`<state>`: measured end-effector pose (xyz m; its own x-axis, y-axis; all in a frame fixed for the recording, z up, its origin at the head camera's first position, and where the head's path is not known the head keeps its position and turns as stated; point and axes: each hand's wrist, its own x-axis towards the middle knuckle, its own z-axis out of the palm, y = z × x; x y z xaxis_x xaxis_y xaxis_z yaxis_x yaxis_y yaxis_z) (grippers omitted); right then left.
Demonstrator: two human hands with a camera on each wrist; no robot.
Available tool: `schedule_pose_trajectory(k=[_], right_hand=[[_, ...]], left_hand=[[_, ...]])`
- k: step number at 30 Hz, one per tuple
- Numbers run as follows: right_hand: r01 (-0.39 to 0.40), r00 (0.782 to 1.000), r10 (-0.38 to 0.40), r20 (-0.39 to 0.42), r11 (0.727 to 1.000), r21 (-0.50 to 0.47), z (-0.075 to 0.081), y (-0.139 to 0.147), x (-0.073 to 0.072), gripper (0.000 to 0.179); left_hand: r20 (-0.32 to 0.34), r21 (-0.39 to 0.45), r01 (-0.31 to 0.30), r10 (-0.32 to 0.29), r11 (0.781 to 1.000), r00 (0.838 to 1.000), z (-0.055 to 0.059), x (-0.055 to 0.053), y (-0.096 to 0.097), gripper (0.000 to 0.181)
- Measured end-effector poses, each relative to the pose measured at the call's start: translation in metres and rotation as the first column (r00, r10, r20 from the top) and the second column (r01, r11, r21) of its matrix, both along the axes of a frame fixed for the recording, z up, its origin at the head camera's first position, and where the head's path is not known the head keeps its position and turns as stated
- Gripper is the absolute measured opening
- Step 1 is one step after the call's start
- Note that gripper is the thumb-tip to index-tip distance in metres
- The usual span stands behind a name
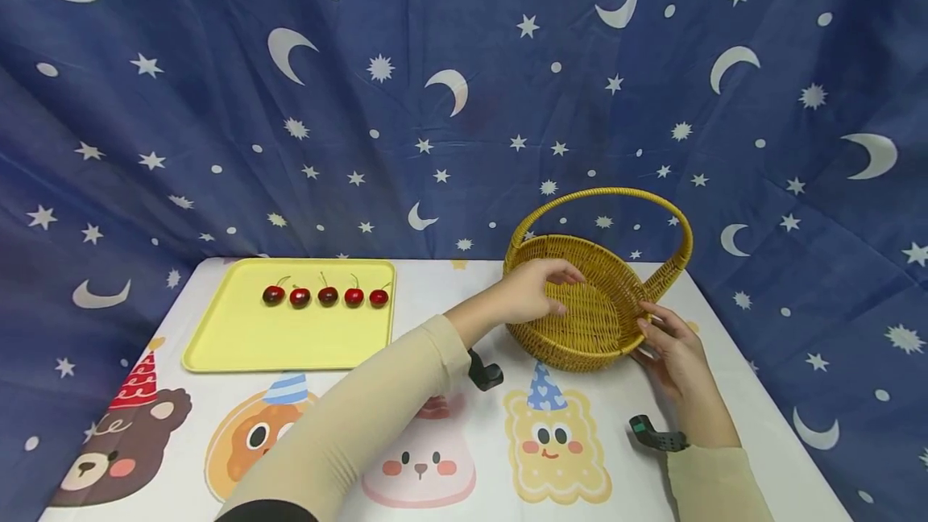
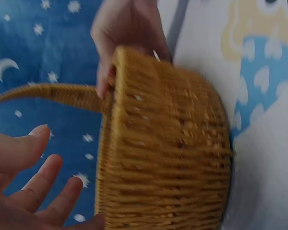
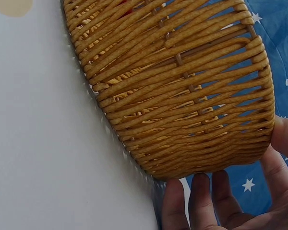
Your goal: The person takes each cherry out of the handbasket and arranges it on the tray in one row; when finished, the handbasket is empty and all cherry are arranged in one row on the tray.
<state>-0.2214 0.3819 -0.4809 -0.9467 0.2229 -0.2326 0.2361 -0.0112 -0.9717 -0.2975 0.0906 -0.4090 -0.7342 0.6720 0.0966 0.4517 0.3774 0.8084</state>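
Note:
A yellow-brown wicker basket [image 1: 580, 353] with a tall arched handle stands at the right of the table. My right hand [image 1: 677, 357] holds its right side, thumb at the rim and fingers [image 3: 201, 201] against the outer weave. Over the basket's left rim reaches my left hand [image 1: 532, 290], its fingers loosely spread above the inside with nothing visible between them. In the left wrist view, these fingers [image 2: 62, 199] appear beside the rim. Through the weave in the right wrist view shows a small red patch [image 3: 127, 10]. Part of the basket's inside is hidden behind my left hand.
A yellow tray [image 1: 290, 345] lies at the left, bearing several dark red cherries [image 1: 327, 296] with stems in a row. The white tablecloth [image 1: 500, 441] has cartoon prints. Behind the table hangs a blue curtain [image 1: 406, 22] with moons and stars.

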Motion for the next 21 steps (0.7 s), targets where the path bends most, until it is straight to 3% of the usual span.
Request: schedule_pose_trajectory(k=[9,16,21], right_hand=[[-0.013,1.0,0.012,-0.021,1.0,-0.007,0.001,0.001,0.002,0.051],[-0.018,1.0,0.017,-0.017,1.0,-0.008,0.002,0.0,0.001,0.052],[-0.009,1.0,0.009,-0.003,1.0,-0.007,0.002,0.0,0.0,0.052]], left_hand=[[0.034,-0.112,-0.029,0.033,0.993,0.999,-0.017,-0.022,0.014,0.059],[0.085,-0.19,-0.06,0.077,0.98,0.993,-0.018,-0.033,0.02,0.059],[0.09,-0.298,-0.05,0.081,0.953,0.993,-0.019,-0.034,0.027,0.061]])
